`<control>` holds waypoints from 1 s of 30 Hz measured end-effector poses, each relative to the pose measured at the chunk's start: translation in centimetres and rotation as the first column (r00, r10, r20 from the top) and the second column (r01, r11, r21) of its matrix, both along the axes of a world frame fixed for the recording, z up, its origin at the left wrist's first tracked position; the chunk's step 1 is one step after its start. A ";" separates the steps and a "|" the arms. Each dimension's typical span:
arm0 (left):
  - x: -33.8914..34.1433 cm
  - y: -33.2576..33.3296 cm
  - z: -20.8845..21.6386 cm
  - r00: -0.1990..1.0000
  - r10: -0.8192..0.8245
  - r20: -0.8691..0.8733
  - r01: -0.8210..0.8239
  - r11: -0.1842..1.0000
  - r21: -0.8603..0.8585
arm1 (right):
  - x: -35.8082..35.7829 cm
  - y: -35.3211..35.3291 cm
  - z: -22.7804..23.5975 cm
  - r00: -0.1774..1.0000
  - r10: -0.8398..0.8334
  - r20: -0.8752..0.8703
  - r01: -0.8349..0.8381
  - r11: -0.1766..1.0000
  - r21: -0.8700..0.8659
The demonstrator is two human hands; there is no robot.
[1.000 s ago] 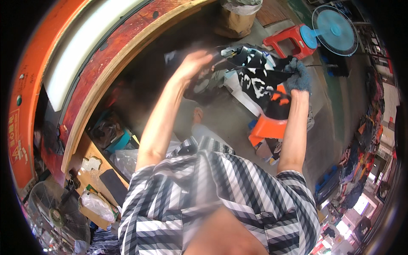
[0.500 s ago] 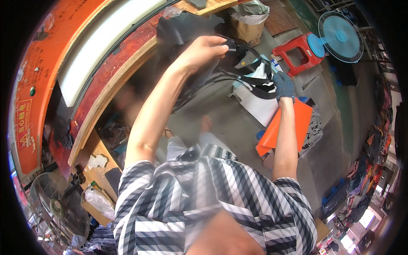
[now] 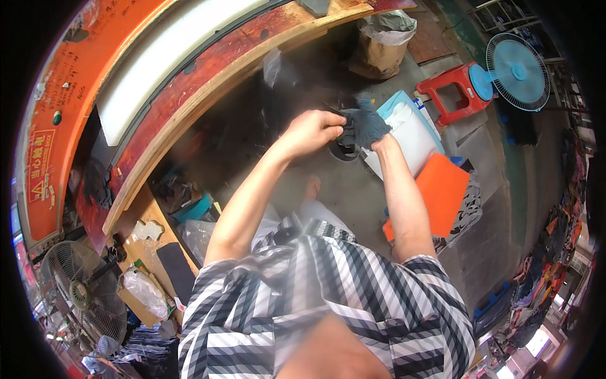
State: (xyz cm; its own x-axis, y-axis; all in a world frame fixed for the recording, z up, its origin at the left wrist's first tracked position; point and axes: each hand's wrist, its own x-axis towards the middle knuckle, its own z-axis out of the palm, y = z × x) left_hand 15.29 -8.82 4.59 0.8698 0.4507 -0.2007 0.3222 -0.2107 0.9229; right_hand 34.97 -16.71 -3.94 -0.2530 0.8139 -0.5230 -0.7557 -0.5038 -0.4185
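My bare left hand (image 3: 314, 131) is out in front of me with its fingers pinched on a small dark piece of cloth (image 3: 341, 124). My right hand (image 3: 367, 124) wears a dark blue-grey glove and is closed on the same dark piece from the right, so both hands meet over it. A dark round thing (image 3: 344, 150) lies on the floor just below them, partly hidden by the hands. A black-and-white patterned cloth (image 3: 469, 203) lies on the floor at the right, apart from both hands.
An orange stool (image 3: 440, 189) stands by my right arm. Behind it lie a white sheet (image 3: 411, 131), a red stool (image 3: 450, 90) and a blue fan (image 3: 516, 68). A curved wooden bench edge (image 3: 208, 95) runs on the left, with a brown sack (image 3: 379, 54) beyond.
The black-and-white patterned cloth held up a second ago has left my hands. Both hands have come down and closer together on a small dark piece.
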 end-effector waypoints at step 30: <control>-0.9 -1.5 -15.4 0.985 0.173 -0.001 -0.172 0.975 -0.141 | 6.8 -5.0 7.0 0.351 -0.935 0.049 0.919 0.354 0.175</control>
State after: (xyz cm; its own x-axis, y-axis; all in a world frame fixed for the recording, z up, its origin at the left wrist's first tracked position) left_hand 14.39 -10.37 -10.80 0.7841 0.5621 -0.2631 0.3318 -0.0214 0.9431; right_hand 41.77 -21.70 3.07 0.7540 0.5329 -0.3840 -0.6519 0.5355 -0.5370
